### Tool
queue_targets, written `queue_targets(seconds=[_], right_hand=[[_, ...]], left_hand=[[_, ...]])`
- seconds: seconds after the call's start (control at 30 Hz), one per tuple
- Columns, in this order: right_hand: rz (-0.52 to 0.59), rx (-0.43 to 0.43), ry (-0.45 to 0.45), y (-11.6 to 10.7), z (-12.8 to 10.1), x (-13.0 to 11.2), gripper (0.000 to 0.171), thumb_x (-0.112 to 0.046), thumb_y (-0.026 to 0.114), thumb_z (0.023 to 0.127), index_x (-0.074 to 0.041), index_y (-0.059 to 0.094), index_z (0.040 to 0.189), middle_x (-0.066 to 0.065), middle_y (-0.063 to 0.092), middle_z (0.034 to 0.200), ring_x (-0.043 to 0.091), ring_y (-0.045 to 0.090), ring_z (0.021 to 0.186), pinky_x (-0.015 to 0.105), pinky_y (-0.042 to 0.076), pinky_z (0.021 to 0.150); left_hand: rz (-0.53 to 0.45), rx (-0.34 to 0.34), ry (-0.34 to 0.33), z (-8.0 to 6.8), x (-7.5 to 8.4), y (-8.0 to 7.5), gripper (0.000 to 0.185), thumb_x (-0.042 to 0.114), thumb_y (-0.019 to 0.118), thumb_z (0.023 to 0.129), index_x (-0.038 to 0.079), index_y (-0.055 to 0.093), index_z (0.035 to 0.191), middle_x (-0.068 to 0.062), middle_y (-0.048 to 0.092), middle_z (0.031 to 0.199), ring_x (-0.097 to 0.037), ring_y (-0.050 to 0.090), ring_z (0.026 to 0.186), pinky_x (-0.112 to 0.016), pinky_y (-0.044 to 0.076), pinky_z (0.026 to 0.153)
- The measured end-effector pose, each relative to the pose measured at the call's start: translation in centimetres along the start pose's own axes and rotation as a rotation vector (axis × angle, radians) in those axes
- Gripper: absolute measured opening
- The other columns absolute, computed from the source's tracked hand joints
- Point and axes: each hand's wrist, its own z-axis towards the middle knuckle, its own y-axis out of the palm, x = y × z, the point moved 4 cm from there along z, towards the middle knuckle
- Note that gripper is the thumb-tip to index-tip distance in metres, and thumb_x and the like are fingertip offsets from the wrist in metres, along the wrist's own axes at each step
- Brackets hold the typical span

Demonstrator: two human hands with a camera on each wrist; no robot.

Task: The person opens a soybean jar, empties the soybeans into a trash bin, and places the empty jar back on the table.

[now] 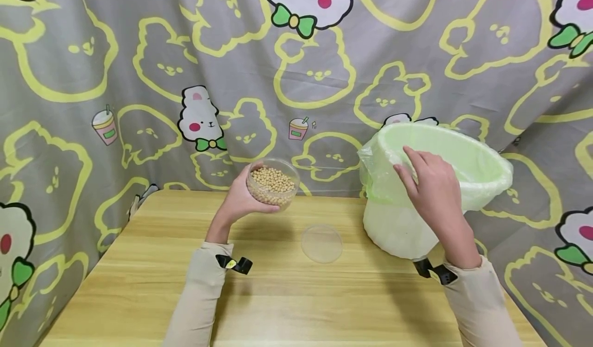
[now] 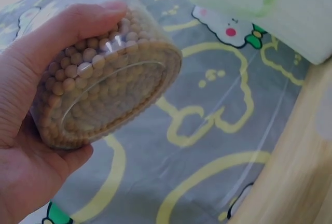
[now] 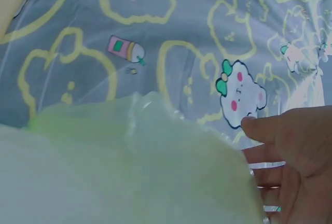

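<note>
My left hand (image 1: 238, 200) grips a clear round tub of soybeans (image 1: 273, 185) and holds it tilted above the back of the wooden table (image 1: 278, 306). In the left wrist view the fingers (image 2: 78, 19) curl over the tub (image 2: 109, 89), whose underside faces the camera. The tub has no lid on it. Its clear lid (image 1: 321, 243) lies flat on the table. My right hand (image 1: 433, 187) rests with straight fingers on the near rim of a white bin lined with a pale green bag (image 1: 482, 167). The right wrist view shows the bag (image 3: 129, 167) beside the hand (image 3: 295, 151).
The bin stands at the table's right rear corner. A grey cartoon-print curtain (image 1: 324, 79) hangs close behind and around the table. The table's front half is bare wood.
</note>
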Motion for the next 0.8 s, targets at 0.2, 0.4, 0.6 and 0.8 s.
queue_targets(seconds=[0.2,0.4,0.6,0.8], right_hand=[[-0.057,-0.057,0.000,0.8,-1.2,0.7,0.038,-0.015,0.066,0.098,0.005,0.062,0.131,0.031,0.067,0.108,0.048,0.063,0.100,0.065,0.044,0.084],[0.015,0.031,-0.043,0.8,-1.6,0.7,0.032,0.000,0.067,0.094,0.005,0.065,0.126,0.027,0.066,0.099,0.047,0.061,0.093,0.061,0.042,0.080],[0.059,0.073,-0.081,1.0,-1.9,0.4,0.031,0.004,0.068,0.092,0.004,0.068,0.123,0.025,0.067,0.097,0.045,0.061,0.090,0.058,0.041,0.077],[0.086,0.086,-0.118,1.2,-1.9,-0.5,0.030,0.003,0.068,0.092,0.004,0.069,0.122,0.024,0.067,0.096,0.043,0.061,0.089,0.056,0.042,0.078]], left_hand=[[-0.009,0.030,0.021,0.7,2.0,0.8,0.119,0.012,0.101,0.056,0.015,0.035,0.155,-0.009,0.044,0.152,-0.030,0.046,0.137,-0.052,0.038,0.118],[0.026,0.036,0.063,2.7,5.1,1.6,0.120,0.014,0.102,0.052,0.016,0.037,0.154,-0.011,0.044,0.152,-0.029,0.047,0.137,-0.050,0.040,0.117],[0.092,0.046,0.047,5.1,8.6,3.1,0.122,0.024,0.104,0.050,0.018,0.038,0.153,-0.008,0.049,0.147,-0.027,0.051,0.134,-0.047,0.045,0.113],[0.174,0.063,0.076,7.8,12.5,4.7,0.129,0.025,0.104,0.049,0.014,0.033,0.156,-0.009,0.052,0.144,-0.026,0.053,0.130,-0.044,0.048,0.111]])
